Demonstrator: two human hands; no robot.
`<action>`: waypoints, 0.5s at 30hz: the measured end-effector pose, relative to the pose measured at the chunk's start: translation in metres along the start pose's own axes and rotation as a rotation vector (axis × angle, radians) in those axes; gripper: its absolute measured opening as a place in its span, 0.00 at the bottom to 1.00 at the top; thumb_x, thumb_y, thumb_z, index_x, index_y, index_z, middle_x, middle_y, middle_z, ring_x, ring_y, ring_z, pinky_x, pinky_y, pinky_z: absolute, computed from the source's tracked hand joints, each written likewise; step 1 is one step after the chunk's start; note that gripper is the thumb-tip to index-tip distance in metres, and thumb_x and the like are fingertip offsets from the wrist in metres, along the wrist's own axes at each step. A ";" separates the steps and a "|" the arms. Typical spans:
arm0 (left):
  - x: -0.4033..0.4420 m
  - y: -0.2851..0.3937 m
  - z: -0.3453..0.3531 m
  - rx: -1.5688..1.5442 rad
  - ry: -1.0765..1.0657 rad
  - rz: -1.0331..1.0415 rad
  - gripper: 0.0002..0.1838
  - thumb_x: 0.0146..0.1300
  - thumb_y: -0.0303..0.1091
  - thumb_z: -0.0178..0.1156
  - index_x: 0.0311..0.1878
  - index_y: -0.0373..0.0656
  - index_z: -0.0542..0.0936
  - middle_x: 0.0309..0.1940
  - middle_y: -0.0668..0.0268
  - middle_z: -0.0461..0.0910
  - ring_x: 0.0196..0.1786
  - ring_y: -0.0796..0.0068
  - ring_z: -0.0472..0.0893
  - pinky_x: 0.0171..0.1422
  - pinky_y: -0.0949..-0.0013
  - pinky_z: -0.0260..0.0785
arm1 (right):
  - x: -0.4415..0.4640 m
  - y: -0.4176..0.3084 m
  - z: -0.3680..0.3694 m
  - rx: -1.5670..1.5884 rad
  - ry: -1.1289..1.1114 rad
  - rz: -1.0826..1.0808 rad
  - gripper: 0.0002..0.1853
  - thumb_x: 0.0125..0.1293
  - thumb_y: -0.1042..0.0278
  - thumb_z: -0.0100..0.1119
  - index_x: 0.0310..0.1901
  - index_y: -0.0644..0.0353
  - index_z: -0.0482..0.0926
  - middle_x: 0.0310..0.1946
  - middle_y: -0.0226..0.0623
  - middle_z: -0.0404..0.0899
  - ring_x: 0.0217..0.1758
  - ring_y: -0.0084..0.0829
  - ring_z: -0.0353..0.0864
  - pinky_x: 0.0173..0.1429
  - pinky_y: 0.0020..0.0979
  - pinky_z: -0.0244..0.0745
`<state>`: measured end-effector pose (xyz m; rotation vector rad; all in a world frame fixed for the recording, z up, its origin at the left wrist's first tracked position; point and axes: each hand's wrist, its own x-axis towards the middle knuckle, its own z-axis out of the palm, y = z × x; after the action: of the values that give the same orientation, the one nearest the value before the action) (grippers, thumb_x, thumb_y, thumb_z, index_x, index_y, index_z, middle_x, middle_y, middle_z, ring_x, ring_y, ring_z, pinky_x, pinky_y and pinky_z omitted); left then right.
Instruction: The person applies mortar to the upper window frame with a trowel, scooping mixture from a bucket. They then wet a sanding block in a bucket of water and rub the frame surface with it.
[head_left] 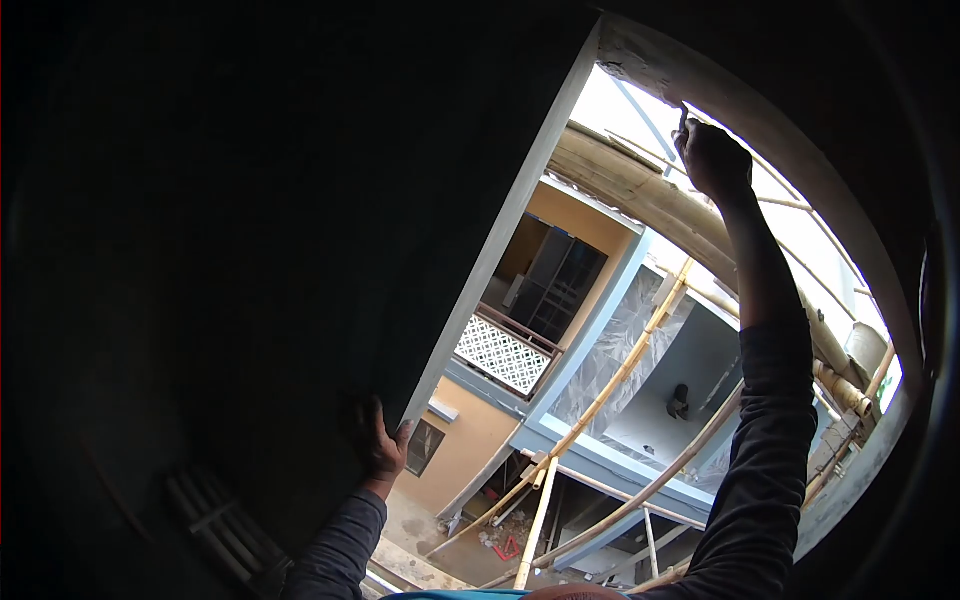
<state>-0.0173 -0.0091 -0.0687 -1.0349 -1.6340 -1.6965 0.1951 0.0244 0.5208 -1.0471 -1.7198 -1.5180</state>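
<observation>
Upper edge (770,125) is spanning far right, seemingly finished except its rough patch (640,75); right hand (714,160) is clamping a thin tool (684,114) by it; left hand (382,447) is touching the jamb (499,237), grip unclear.

ground surface (415,512), lower level
bears one red item (508,547), type unclear, with small scattered debris (490,537) beside it.
</observation>
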 end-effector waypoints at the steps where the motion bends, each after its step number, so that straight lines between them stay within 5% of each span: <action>1: 0.000 0.000 0.000 -0.001 -0.002 -0.003 0.38 0.64 0.52 0.58 0.69 0.34 0.62 0.67 0.35 0.56 0.70 0.34 0.56 0.74 0.42 0.46 | 0.004 0.000 -0.010 -0.111 0.005 -0.065 0.18 0.69 0.53 0.52 0.44 0.60 0.80 0.33 0.42 0.84 0.38 0.40 0.84 0.40 0.41 0.79; 2: -0.001 -0.001 0.001 0.000 -0.005 -0.009 0.38 0.64 0.53 0.58 0.68 0.34 0.62 0.67 0.35 0.57 0.70 0.34 0.56 0.73 0.42 0.46 | 0.006 0.002 -0.012 -0.070 0.183 -0.068 0.16 0.68 0.54 0.53 0.40 0.60 0.81 0.32 0.42 0.84 0.37 0.39 0.84 0.41 0.42 0.79; 14: 0.005 -0.003 0.003 0.034 0.021 0.025 0.39 0.62 0.55 0.58 0.68 0.37 0.63 0.68 0.37 0.57 0.70 0.35 0.56 0.73 0.39 0.44 | 0.062 0.003 -0.078 -0.266 -0.015 -0.106 0.10 0.65 0.61 0.59 0.32 0.58 0.81 0.28 0.43 0.82 0.29 0.38 0.83 0.36 0.41 0.78; 15: 0.005 -0.003 0.003 0.044 0.025 0.033 0.39 0.62 0.55 0.58 0.69 0.37 0.63 0.68 0.37 0.56 0.70 0.35 0.56 0.73 0.39 0.44 | 0.061 0.014 -0.096 0.295 -0.230 0.026 0.14 0.65 0.57 0.56 0.43 0.58 0.74 0.39 0.44 0.79 0.35 0.36 0.80 0.37 0.35 0.79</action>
<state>-0.0222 -0.0054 -0.0664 -1.0108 -1.6225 -1.6382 0.1716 -0.0596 0.5947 -1.1133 -2.0054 -1.1170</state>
